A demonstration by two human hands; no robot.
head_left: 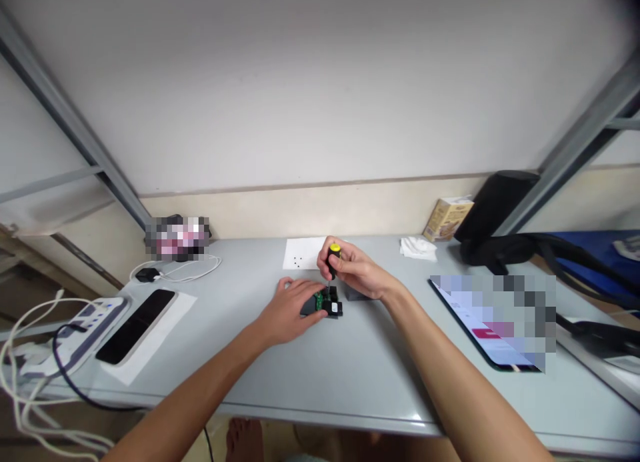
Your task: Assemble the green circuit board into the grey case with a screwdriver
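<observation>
A small black electronic device with a green circuit board (319, 301) lies on the grey desk in front of me. My left hand (296, 307) is closed around its left side and holds it against the desktop. In my right hand (353, 267) is a screwdriver (334, 257) with a black and yellow handle, held upright. Its thin shaft points down at the board; whether the tip touches a screw is too small to tell. Behind the hands, several tiny dark screws (298, 261) lie on a white sheet of paper (295, 249). A flat grey piece (361, 295) lies partly under my right hand.
To the left are a phone (136, 325) on paper, a power strip (83, 332) with cables, and a black charger (147, 275). On the right stand a tablet (480, 329), crumpled tissue (418, 248), a small box (449, 218) and a black headset-like strap (515, 249). A wall closes the back.
</observation>
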